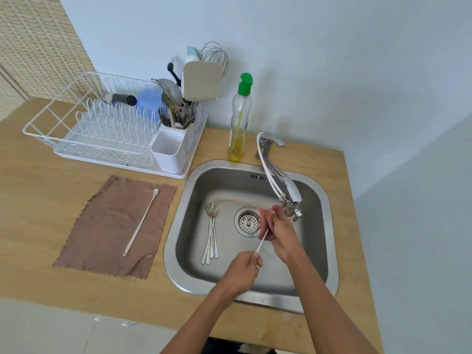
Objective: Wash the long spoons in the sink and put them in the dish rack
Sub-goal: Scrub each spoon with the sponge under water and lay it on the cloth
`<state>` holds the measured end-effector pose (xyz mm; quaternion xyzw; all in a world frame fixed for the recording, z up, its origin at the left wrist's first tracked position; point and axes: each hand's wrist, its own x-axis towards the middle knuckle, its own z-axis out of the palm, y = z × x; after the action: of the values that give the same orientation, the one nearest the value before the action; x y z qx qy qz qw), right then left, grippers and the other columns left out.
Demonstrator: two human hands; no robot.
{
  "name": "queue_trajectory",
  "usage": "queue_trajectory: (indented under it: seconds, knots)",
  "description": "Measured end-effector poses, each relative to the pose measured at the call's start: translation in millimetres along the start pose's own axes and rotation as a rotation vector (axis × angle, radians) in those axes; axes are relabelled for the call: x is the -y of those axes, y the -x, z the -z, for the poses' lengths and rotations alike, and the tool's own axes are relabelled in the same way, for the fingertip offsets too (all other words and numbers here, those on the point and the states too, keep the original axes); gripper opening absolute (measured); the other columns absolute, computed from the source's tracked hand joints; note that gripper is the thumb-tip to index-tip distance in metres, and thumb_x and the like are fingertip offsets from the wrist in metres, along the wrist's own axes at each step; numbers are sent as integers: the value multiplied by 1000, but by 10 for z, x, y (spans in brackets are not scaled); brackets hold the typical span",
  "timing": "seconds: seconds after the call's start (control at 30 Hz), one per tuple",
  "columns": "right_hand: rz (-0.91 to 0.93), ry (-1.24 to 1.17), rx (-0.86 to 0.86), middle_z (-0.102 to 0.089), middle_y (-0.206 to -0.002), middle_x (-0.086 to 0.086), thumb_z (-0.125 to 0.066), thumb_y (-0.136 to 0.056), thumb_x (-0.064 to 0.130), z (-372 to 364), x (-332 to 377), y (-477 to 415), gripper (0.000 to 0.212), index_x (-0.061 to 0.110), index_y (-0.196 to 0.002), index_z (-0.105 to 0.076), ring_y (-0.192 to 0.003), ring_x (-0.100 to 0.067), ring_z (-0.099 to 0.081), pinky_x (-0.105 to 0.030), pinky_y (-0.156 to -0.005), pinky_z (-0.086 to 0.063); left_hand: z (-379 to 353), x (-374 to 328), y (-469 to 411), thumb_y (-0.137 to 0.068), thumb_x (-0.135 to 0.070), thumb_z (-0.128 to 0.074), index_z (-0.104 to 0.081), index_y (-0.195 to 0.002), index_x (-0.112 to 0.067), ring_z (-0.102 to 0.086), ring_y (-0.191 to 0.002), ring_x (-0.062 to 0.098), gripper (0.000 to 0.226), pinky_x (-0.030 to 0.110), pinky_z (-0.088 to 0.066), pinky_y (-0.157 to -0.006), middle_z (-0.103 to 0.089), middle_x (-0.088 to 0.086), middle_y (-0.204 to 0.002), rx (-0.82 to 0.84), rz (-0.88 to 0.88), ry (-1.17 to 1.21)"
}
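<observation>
Over the steel sink [316, 200], the left hand [242, 267] pinches a long spoon [261, 241] — the right hand [277, 233] grips a pink scrubber [270, 215] wrapped round it.

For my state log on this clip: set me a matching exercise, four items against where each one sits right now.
Items:
1. spoon being scrubbed
2. bundle of spoons
3. single spoon
4. soap bottle

Places:
A. on the brown cloth
B. on the counter behind the sink
C. on the sink floor, left of the drain
D. gripped by the left hand, its far end in the scrubber held by the right hand

Pairs: 1-D, 2-C, 3-A, 4-B
</observation>
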<state>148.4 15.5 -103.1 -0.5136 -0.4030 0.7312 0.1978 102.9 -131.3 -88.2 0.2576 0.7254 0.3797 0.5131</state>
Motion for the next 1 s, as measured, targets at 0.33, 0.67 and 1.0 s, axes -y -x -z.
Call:
queue_trajectory:
  seconds: [0.33, 0.67, 1.0]
  knots:
    - [-2, 8, -93, -70, -76, -9, -43, -106, 30, -2, -51, 9, 24, 14, -106, -61, -48, -16, -62, -25, -42, -47, 37, 72, -33, -107, -28, -31, -49, -74, -23, -33, -47, 9, 38, 24, -27, -47, -39, -6, -57, -18, -22, -77]
    - [-28, 51, -108, -69, -74, -9, -46, -105, 32, 0, -123, -24, 27, 12, -110, -63, -53, -17, -64, -28, -51, -50, 198, 140, -17, -107, -24, -31, -51, -76, -20, -31, -41, 3, 37, 20, -26, -44, -39, -7, -56, 41, 29, -16]
    - [-39, 72, -76, -68, -64, -3, -44, -106, 27, 72, -57, -12, 23, 17, -98, -62, -53, -15, -62, -30, -55, -48, 217, 168, 19, -107, -32, -36, -61, -83, -16, -33, -40, 5, 38, 19, -24, -42, -46, -11, -49, 184, 149, 43]
